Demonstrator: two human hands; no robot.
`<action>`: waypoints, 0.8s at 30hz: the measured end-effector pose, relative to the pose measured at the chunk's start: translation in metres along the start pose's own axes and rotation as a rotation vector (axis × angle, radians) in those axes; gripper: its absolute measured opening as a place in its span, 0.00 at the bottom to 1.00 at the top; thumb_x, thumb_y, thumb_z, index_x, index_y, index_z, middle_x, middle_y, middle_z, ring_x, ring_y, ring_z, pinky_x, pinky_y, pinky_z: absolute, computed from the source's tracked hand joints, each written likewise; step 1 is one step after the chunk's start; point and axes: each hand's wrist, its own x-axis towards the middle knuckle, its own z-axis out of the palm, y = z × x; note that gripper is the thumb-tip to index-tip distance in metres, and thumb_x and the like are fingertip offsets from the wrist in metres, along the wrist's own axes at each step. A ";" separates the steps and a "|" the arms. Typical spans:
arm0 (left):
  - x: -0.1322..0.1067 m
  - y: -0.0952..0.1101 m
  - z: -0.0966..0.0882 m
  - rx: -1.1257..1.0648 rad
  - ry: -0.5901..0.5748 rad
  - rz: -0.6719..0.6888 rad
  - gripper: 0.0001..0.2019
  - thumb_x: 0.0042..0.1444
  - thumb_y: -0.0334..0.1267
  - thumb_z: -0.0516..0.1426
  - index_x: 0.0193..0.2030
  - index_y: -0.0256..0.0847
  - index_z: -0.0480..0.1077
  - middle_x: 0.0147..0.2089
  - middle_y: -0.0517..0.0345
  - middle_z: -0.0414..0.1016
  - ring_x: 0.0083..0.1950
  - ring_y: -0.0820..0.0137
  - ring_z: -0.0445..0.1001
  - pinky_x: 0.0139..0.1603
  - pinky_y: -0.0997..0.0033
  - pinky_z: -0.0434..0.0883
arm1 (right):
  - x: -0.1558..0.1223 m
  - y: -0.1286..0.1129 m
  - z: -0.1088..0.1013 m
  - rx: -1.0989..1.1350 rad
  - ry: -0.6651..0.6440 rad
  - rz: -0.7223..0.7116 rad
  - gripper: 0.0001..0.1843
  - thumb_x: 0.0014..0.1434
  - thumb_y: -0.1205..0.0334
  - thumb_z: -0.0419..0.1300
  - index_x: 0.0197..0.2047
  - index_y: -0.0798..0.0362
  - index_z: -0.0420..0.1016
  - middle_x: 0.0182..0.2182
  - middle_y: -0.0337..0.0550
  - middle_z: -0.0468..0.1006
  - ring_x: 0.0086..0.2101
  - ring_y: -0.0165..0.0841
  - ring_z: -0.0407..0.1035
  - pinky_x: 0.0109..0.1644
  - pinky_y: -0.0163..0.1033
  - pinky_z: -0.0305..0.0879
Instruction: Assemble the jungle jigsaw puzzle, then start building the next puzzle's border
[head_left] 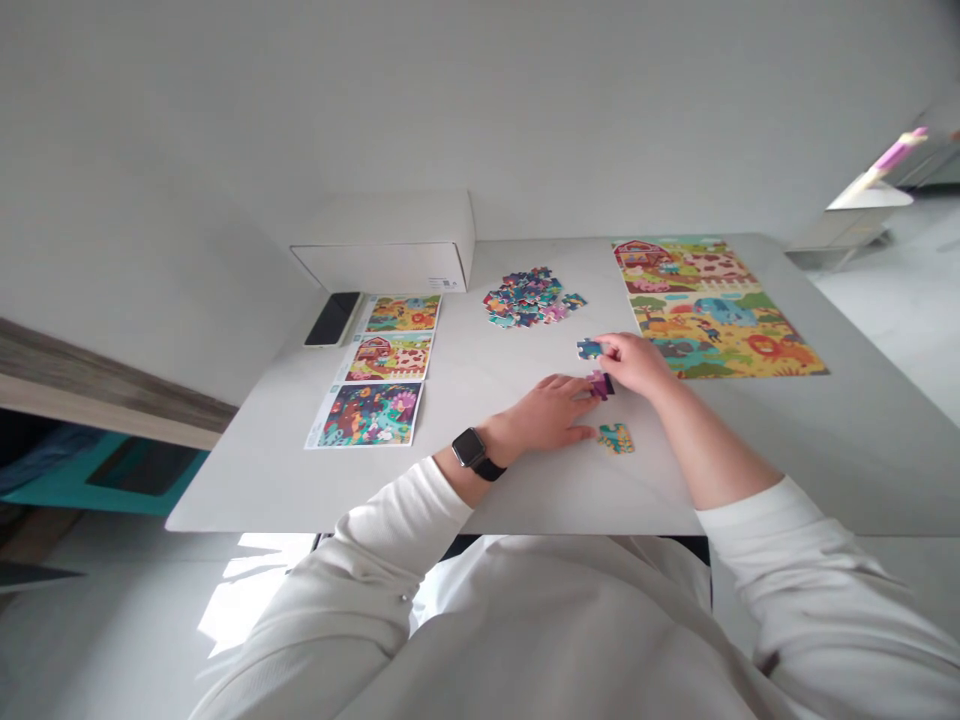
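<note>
My right hand point(634, 362) pinches the edge of a dark blue puzzle piece point(589, 349) at or just over the table. Just below it, the fingertips of my left hand point(551, 412) touch a purple puzzle piece point(602, 386); the fingers are stretched out and lie flat. Nearer to me, a teal and yellow puzzle piece point(616, 438) lies by itself, close to my left thumb. Farther back is a heap of loose puzzle pieces point(525, 298) in mixed colours.
Two assembled puzzles, a farm scene point(686, 266) and an animal scene point(724, 335), lie at the right. At the left are three picture cards point(371, 415) in a column and a phone point(334, 319). A white box point(382, 265) stands against the wall.
</note>
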 end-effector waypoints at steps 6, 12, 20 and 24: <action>0.000 -0.001 0.001 -0.004 0.005 0.001 0.29 0.74 0.55 0.54 0.73 0.42 0.71 0.75 0.39 0.68 0.74 0.48 0.68 0.76 0.48 0.63 | 0.000 -0.002 -0.002 0.022 -0.019 0.034 0.24 0.63 0.63 0.66 0.62 0.55 0.82 0.38 0.45 0.86 0.35 0.38 0.76 0.46 0.41 0.69; 0.000 0.000 0.000 -0.001 0.008 0.008 0.28 0.74 0.55 0.54 0.73 0.42 0.71 0.75 0.40 0.69 0.73 0.48 0.68 0.76 0.48 0.63 | 0.002 -0.004 0.002 -0.030 0.013 0.053 0.22 0.63 0.55 0.69 0.58 0.53 0.84 0.36 0.45 0.85 0.36 0.40 0.76 0.45 0.42 0.70; 0.000 0.002 -0.001 0.002 0.003 -0.001 0.28 0.74 0.55 0.54 0.73 0.41 0.71 0.75 0.40 0.69 0.75 0.49 0.67 0.77 0.49 0.62 | 0.003 -0.009 -0.001 -0.057 -0.013 0.091 0.22 0.63 0.55 0.68 0.58 0.51 0.84 0.37 0.45 0.86 0.36 0.39 0.76 0.44 0.41 0.69; 0.000 0.003 -0.003 0.017 -0.019 -0.003 0.29 0.74 0.54 0.55 0.73 0.39 0.71 0.75 0.38 0.68 0.75 0.49 0.67 0.77 0.49 0.62 | 0.004 -0.008 -0.001 -0.071 -0.015 0.104 0.22 0.63 0.56 0.67 0.59 0.52 0.83 0.37 0.45 0.86 0.35 0.39 0.75 0.43 0.41 0.68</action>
